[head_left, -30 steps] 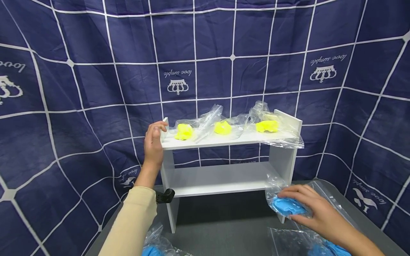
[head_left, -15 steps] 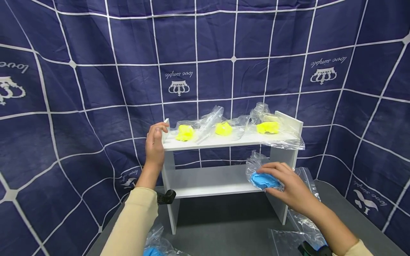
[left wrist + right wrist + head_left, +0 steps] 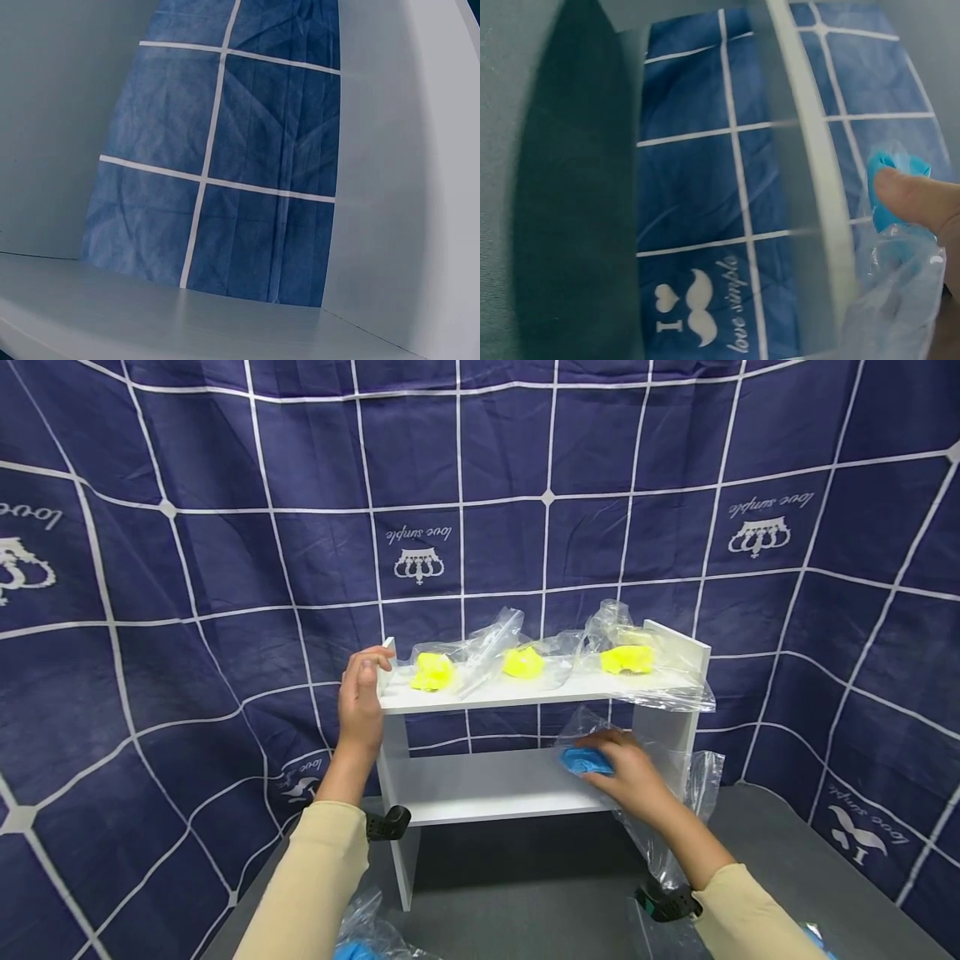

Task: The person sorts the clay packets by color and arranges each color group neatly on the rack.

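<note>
My right hand (image 3: pixel 626 772) grips a clear plastic bag with a soft blue lump (image 3: pixel 587 761) inside. It is above the lower board (image 3: pixel 495 781) of a white two-tier shelf, near the right side panel. In the right wrist view the thumb (image 3: pixel 911 196) presses against the blue lump (image 3: pixel 883 214), and loose clear plastic (image 3: pixel 896 292) hangs below. My left hand (image 3: pixel 362 706) holds the top of the shelf's left side panel (image 3: pixel 393 768), its fingers bent over the edge. The left wrist view shows the shelf's inside, not the hand.
On the upper board (image 3: pixel 495 697) lie three clear bags with yellow lumps (image 3: pixel 432 672). Another bag with a blue lump (image 3: pixel 356 950) lies on the dark grey table (image 3: pixel 517 902) at front left. More blue (image 3: pixel 817 939) shows at front right. A navy checked cloth (image 3: pixel 495 460) hangs behind.
My right hand has carried the bagged blue lump left and forward, from beside the shelf's right panel to over the lower board. The left hand stays on the left panel.
</note>
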The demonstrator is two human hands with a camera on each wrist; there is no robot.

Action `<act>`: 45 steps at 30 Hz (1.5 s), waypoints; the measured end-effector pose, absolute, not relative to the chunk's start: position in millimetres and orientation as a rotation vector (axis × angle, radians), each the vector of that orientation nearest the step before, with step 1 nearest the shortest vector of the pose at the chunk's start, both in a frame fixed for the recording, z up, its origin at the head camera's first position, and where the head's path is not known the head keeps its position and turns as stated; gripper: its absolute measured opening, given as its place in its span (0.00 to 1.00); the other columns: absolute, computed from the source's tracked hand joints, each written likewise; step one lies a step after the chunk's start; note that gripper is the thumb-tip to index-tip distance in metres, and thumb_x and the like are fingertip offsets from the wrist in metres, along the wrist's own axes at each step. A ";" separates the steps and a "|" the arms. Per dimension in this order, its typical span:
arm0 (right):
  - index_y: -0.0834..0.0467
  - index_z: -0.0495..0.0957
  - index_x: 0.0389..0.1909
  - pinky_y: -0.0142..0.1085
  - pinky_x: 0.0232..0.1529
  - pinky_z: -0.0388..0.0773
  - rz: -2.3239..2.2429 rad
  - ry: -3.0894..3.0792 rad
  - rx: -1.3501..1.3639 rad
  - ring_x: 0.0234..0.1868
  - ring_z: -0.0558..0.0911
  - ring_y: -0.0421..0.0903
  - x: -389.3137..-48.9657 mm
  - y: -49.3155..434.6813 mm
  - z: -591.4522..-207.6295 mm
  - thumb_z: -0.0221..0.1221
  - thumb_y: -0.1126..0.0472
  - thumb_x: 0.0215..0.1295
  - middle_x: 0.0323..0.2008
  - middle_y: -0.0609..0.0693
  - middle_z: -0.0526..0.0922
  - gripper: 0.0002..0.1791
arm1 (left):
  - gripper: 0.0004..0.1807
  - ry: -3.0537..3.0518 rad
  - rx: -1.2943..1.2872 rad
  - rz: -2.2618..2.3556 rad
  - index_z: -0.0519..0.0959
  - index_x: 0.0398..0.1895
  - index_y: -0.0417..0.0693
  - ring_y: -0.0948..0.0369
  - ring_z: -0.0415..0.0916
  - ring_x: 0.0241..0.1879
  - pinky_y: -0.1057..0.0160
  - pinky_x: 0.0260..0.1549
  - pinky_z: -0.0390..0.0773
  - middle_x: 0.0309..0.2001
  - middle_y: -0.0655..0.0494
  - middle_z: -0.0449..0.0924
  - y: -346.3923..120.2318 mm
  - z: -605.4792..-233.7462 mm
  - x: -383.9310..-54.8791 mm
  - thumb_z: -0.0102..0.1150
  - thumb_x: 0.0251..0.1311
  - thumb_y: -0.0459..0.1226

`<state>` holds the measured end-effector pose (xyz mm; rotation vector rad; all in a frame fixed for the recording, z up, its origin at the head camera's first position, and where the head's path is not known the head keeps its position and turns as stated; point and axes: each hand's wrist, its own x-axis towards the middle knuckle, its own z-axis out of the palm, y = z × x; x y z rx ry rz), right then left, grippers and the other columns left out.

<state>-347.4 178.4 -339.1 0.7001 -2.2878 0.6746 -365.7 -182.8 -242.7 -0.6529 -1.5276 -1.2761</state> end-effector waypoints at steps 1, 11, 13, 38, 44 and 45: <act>0.55 0.81 0.48 0.53 0.50 0.73 0.673 -2.305 0.691 0.51 0.78 0.58 -349.9 178.1 -340.7 0.70 0.62 0.49 0.50 0.58 0.80 0.22 | 0.19 -1.527 -0.655 -1.279 0.71 0.33 0.32 0.66 0.70 0.52 0.67 0.58 0.60 0.47 0.40 0.78 -182.2 -242.6 -365.4 0.34 0.70 0.40; 0.55 0.80 0.51 0.55 0.53 0.73 0.682 -2.496 0.627 0.54 0.78 0.60 -361.0 173.0 -350.8 0.69 0.55 0.53 0.53 0.59 0.80 0.23 | 0.19 -1.551 -0.636 -1.270 0.71 0.34 0.32 0.66 0.69 0.54 0.66 0.59 0.58 0.48 0.41 0.77 -180.4 -241.8 -363.1 0.33 0.70 0.39; 0.55 0.80 0.52 0.55 0.54 0.73 0.684 -2.528 0.626 0.55 0.78 0.60 -360.8 172.6 -350.9 0.68 0.54 0.53 0.54 0.58 0.80 0.24 | 0.19 -1.552 -0.633 -1.271 0.71 0.34 0.32 0.66 0.69 0.53 0.66 0.59 0.58 0.48 0.41 0.77 -180.3 -242.1 -363.5 0.33 0.71 0.39; 0.53 0.81 0.49 0.33 0.63 0.61 0.583 -1.893 0.734 0.58 0.72 0.52 -288.7 187.5 -325.6 0.67 0.63 0.52 0.55 0.53 0.80 0.20 | 0.19 -1.522 -0.651 -1.282 0.71 0.33 0.32 0.66 0.69 0.52 0.66 0.56 0.56 0.47 0.40 0.78 -181.2 -245.1 -365.5 0.33 0.70 0.39; 0.57 0.79 0.54 0.22 0.62 0.57 0.683 -1.800 0.621 0.56 0.72 0.45 -271.3 212.5 -331.3 0.67 0.66 0.48 0.54 0.53 0.80 0.27 | 0.19 -1.537 -0.637 -1.288 0.71 0.34 0.32 0.67 0.69 0.53 0.66 0.57 0.56 0.47 0.41 0.78 -182.3 -243.1 -364.1 0.33 0.70 0.39; 0.57 0.78 0.55 0.21 0.61 0.57 0.697 -1.815 0.588 0.57 0.71 0.41 -268.4 218.3 -334.4 0.68 0.67 0.47 0.54 0.54 0.80 0.29 | 0.19 -1.541 -0.635 -1.290 0.71 0.34 0.32 0.68 0.69 0.53 0.66 0.57 0.56 0.48 0.41 0.78 -182.3 -243.3 -364.3 0.34 0.70 0.40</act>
